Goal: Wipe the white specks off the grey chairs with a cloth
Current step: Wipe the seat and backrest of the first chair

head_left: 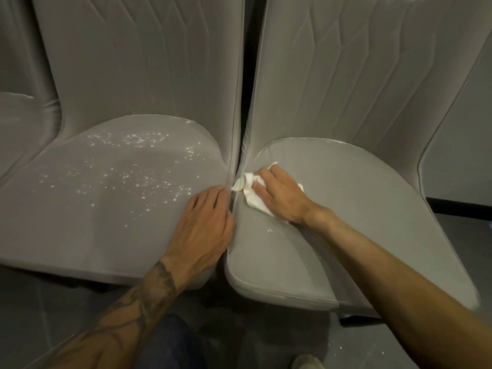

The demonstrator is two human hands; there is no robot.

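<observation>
Two chairs (93, 222), one cloth (248, 183), two hands (205, 230)

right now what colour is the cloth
White; the cloth under the right hand shows best in the head view.

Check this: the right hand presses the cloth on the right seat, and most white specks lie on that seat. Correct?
No. The head view shows the right hand pressing the cloth on the right seat, but most white specks lie on the left seat.
</observation>
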